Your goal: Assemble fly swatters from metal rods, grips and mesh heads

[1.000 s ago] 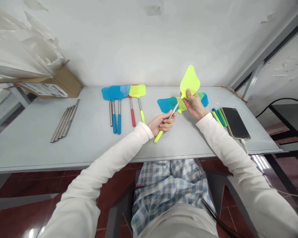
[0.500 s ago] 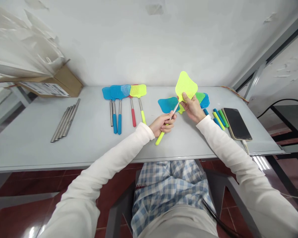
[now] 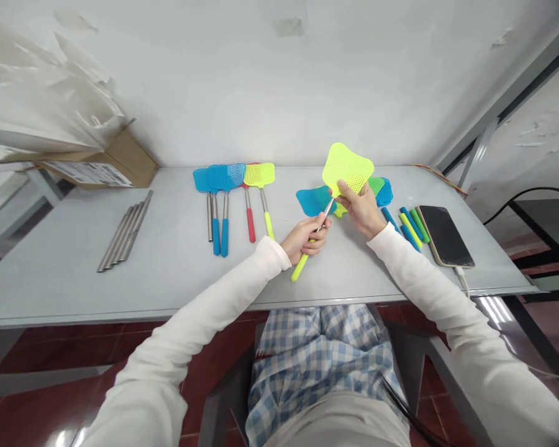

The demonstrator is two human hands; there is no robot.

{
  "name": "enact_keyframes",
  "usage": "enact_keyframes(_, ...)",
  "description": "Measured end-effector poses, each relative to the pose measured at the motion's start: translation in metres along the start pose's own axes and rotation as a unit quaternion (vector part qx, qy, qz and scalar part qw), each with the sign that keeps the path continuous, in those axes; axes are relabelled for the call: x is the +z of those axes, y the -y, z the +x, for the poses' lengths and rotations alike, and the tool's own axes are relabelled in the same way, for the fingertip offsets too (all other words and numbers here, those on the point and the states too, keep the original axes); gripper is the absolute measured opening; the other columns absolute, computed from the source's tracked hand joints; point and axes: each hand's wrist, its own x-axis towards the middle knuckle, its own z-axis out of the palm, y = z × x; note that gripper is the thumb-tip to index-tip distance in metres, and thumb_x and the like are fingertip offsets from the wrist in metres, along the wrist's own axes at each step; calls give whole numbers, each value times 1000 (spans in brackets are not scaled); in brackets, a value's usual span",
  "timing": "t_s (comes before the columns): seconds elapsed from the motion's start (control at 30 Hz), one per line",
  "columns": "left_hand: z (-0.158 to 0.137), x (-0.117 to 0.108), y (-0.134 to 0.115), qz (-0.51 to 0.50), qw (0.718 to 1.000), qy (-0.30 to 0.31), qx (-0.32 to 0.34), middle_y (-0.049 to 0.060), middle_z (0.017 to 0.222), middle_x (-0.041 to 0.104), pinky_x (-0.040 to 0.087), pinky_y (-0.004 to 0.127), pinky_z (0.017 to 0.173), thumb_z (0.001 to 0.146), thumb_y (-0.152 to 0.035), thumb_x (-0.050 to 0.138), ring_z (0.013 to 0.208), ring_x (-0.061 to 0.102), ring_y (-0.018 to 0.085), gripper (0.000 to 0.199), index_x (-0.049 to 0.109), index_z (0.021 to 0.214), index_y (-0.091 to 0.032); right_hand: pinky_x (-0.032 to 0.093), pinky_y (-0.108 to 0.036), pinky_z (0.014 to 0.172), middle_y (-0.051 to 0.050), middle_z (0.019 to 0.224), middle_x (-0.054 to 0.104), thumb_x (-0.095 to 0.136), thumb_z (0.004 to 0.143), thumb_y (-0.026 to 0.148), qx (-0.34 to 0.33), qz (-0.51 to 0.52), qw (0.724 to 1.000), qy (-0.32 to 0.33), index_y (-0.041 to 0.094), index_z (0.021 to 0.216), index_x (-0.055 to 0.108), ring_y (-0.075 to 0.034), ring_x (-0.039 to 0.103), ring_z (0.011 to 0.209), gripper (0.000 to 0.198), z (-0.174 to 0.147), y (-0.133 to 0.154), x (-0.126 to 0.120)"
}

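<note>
At centre frame above the table [image 3: 168, 273], left hand [image 3: 302, 239] clasps the yellow swatter's handle [image 3: 300, 267], right hand [image 3: 361, 208] pinches its head [image 3: 347, 166]; assembly step judged underway, next needing a firm seating push.

Between the hands and the finished swatters [image 3: 235, 195] to their left the table [image 3: 168, 261] lies bare. Just behind the hands lie loose swatter heads [image 3: 313, 200]; just right of the right hand [image 3: 361, 208] lie grips [image 3: 407, 225] and a phone [image 3: 444, 234]. Rods [image 3: 124, 231] lie far left.
</note>
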Motion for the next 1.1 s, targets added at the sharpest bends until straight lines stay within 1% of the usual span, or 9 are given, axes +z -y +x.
enact_keyframes(0.17,-3,1,0,14,1000,-1,-1,-12,51,22,9,11,31,92,-46,62,34,13,2,32,49,84,-18,62,-37,88,-2,99,74,86,64,55,-3,-10,1000,11,27,90,63,-25,71,108,45,-4,2,1)
enact_keyframes(0.33,-3,-1,-3,13,1000,13,-9,-12,50,21,10,11,31,97,-46,54,34,11,3,30,51,84,-18,62,-36,89,1,100,75,86,63,57,0,-4,1000,26,28,92,65,-23,72,104,46,-3,4,-1)
enact_keyframes(0.5,-1,-2,-6,14,1000,18,10,-11,48,26,10,12,31,95,-47,56,34,12,3,30,55,88,-18,59,-38,97,0,102,76,86,65,53,3,7,998,69,28,94,70,-22,72,102,42,0,11,-5)
enact_keyframes(0.57,0,-3,-6,20,1000,6,22,-11,48,26,10,12,31,94,-46,58,34,13,3,30,56,89,-17,58,-38,99,-1,98,76,87,66,52,11,3,997,81,26,91,72,-21,72,100,38,1,9,-6)
enact_keyframes(0.67,1,-5,-5,37,998,-20,38,-12,48,26,10,11,32,93,-47,59,33,14,3,30,55,88,-18,59,-36,97,-1,94,76,87,66,50,19,7,996,86,25,86,74,-19,73,95,35,1,4,-8)
enact_keyframes(0.83,-1,-3,-3,64,996,-32,51,-12,49,25,10,12,32,95,-48,56,33,14,3,30,54,88,-18,59,-33,95,-2,96,77,86,69,50,29,17,994,100,23,88,75,-18,73,94,35,-1,1,-7)
enact_keyframes(0.9,-2,-1,-2,79,995,-38,53,-12,48,25,10,12,32,96,-47,53,33,14,3,28,54,91,-19,59,-33,95,-4,97,77,86,69,50,38,14,994,105,22,89,75,-19,73,94,36,-1,2,-8)
enact_keyframes(1.0,-6,0,-3,115,989,-63,68,-11,48,33,12,12,32,97,-45,51,32,18,3,24,53,98,-21,59,-32,94,-6,95,78,87,68,50,62,2,992,112,20,87,75,-19,74,91,37,0,4,-10)
enact_keyframes(1.1,-13,-2,-11,128,978,-126,104,-7,53,45,24,14,34,98,-39,48,35,33,5,19,52,95,-20,59,-31,92,-8,93,78,83,75,48,98,0,990,104,19,86,73,-18,74,88,33,2,5,-13)
